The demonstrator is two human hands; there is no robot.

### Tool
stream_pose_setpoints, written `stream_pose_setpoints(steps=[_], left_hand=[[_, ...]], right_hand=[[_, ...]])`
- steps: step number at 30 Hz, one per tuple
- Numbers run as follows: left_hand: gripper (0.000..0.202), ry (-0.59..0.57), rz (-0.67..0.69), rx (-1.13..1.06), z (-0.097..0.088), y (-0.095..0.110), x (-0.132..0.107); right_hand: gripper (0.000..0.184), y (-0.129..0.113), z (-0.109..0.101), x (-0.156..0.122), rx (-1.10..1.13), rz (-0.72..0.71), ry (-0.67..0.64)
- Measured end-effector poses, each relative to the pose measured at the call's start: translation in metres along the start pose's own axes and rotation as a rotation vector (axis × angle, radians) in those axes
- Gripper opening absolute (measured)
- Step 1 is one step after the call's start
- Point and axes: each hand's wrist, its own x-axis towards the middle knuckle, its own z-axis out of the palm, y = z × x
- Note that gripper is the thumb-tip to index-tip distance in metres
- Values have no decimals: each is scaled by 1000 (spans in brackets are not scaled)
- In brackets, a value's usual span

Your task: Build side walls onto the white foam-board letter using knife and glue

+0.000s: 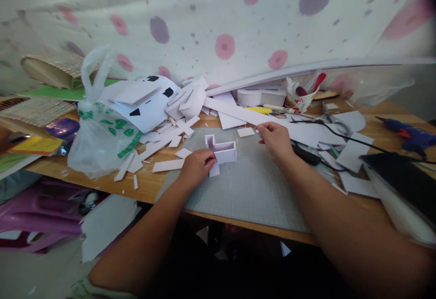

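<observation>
A small white foam-board box shape (pixel 225 155) with upright walls stands on the grey cutting mat (pixel 238 194). The fingers of my left hand (pixel 198 167) are closed on its left side, pinching the wall. My right hand (pixel 274 141) hovers over the right part of the mat, thumb and fingertips pressed together. Whatever lies between them is too small to make out. Just left of those fingertips, a small white rectangular piece (pixel 245 132) lies flat on the mat. A black-handled tool (pixel 305 154) with a cable is partly hidden behind my right wrist.
White offcuts (pixel 166 142) cover the wooden table around the mat. A plastic bag (pixel 98 140) stands left. Behind are a yellow cutter (pixel 258 110) and a cup (pixel 302 101) with a red spoon. Right are scissors (pixel 335 122), a blue glue gun (pixel 410 135) and a black device (pixel 405 185).
</observation>
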Motion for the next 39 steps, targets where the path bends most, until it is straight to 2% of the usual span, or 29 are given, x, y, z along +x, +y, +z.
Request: stream_pose_setpoints(steps=[4, 7, 12, 15, 18, 27, 39], left_hand=[[9, -8, -11, 16, -1, 3, 1], [7, -20, -41, -3, -5, 6, 2], [7, -54, -69, 18, -6, 10, 7], [8, -54, -79, 50, -4, 11, 8], [8, -45, -98, 78, -2, 12, 9], [11, -22, -120, 140, 1, 12, 8], [13, -23, -100, 195, 3, 11, 9]], right_hand=[[24, 5, 0, 2, -38, -25, -26], [26, 9, 0, 4, -94, -53, -111], [17, 10, 1, 1, -218, -135, -422], [26, 9, 3, -4, -300, -194, -605], [35, 7, 5, -7, -377, -242, -699], [42, 5, 5, -9, -479, -323, -790], [39, 6, 8, -9, -465, -305, -793]])
